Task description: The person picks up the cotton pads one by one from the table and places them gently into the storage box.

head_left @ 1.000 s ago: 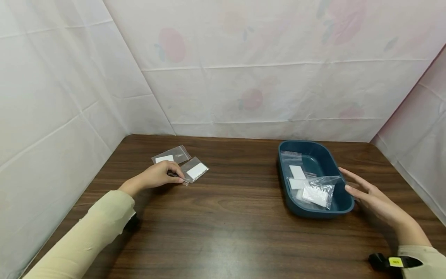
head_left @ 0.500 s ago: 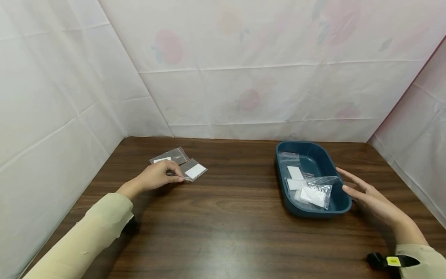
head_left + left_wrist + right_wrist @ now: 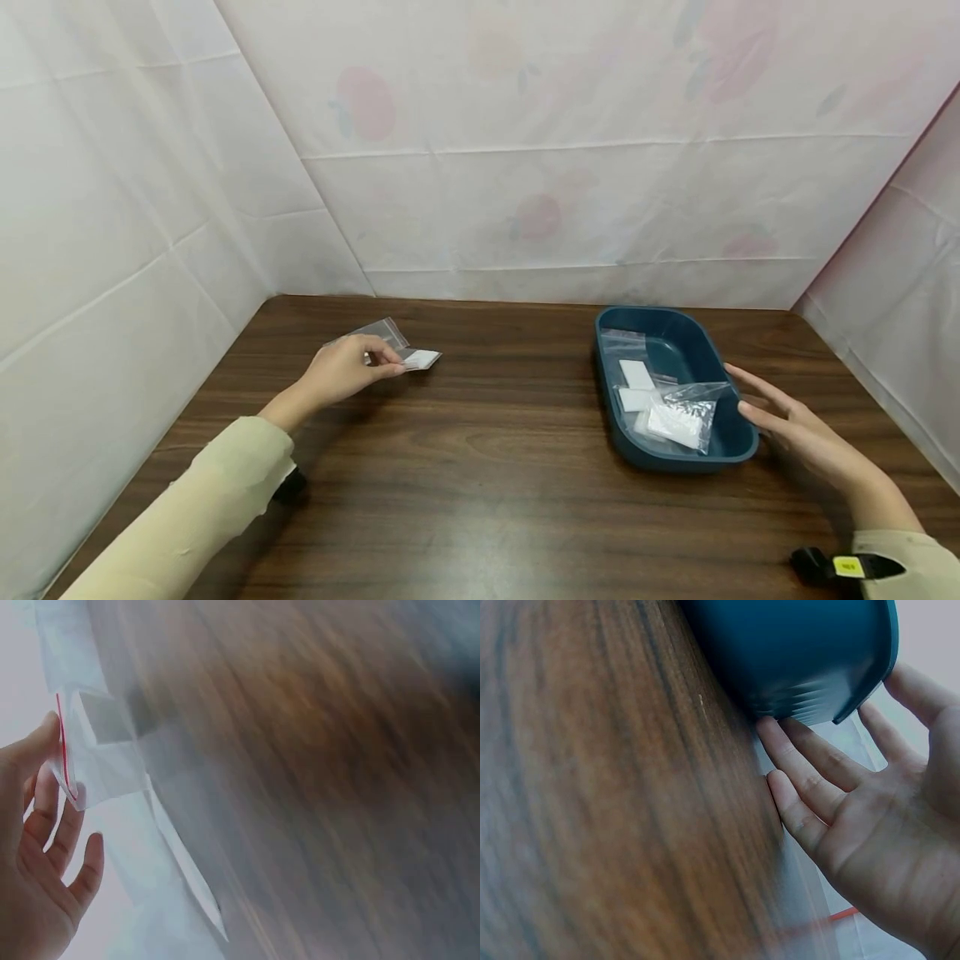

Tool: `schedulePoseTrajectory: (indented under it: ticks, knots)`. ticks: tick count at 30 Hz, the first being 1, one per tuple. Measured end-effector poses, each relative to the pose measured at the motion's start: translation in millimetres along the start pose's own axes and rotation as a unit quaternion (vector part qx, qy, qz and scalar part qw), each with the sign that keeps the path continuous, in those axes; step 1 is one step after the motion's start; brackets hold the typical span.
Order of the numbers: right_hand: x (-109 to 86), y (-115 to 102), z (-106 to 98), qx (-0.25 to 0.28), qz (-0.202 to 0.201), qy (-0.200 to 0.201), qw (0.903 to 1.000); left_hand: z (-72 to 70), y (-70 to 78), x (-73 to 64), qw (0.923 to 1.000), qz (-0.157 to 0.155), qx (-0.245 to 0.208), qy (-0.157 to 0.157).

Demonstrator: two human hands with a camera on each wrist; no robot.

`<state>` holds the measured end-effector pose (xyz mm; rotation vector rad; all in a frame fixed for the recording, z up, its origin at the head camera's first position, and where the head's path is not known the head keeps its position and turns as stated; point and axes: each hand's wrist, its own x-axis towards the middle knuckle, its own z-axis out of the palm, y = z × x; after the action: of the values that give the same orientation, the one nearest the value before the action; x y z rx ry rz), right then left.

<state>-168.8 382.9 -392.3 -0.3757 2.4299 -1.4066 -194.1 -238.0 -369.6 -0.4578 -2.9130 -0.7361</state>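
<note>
My left hand [image 3: 347, 367] pinches the edge of a small clear zip bag [image 3: 422, 359] with a white piece inside. The bag is tilted up at the left of the table; in the left wrist view its red zip line shows beside my thumb. Partly behind that hand, another clear zip bag [image 3: 386, 331] lies on the table. My right hand [image 3: 810, 437] touches the right side of a dark blue basin [image 3: 675, 463]. In the right wrist view its fingers [image 3: 810, 772] spread along the outer wall, fairly straight, with the underside partly showing. Several zip bags [image 3: 675, 421] with white pieces lie inside the basin.
A dark wood-grain table [image 3: 480, 483] spreads beneath everything. Pale patterned cloth [image 3: 487, 167] hangs along its back and both sides. A black strap with a yellow label [image 3: 847, 567] circles the right wrist.
The pinched bag has tipped up from the table and moved slightly back, along with my left hand. My right hand stays against the basin.
</note>
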Motion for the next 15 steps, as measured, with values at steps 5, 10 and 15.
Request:
schedulePoseTrajectory:
  ticks: [5,10,15]
  knots:
    - [-0.3,-2,1,0.001,-0.001,-0.003,1.0,-0.9,7.4,2.0,0.9995,-0.02,-0.019,0.013]
    - [0.3,0,1,0.004,-0.005,-0.001,1.0,-2.8,15.9,3.4,0.9982,-0.026,-0.036,0.04]
    - [1.3,3,0,-0.002,-0.006,0.003,1.0,-4.6,25.0,6.1,0.9958,-0.036,-0.041,0.074]
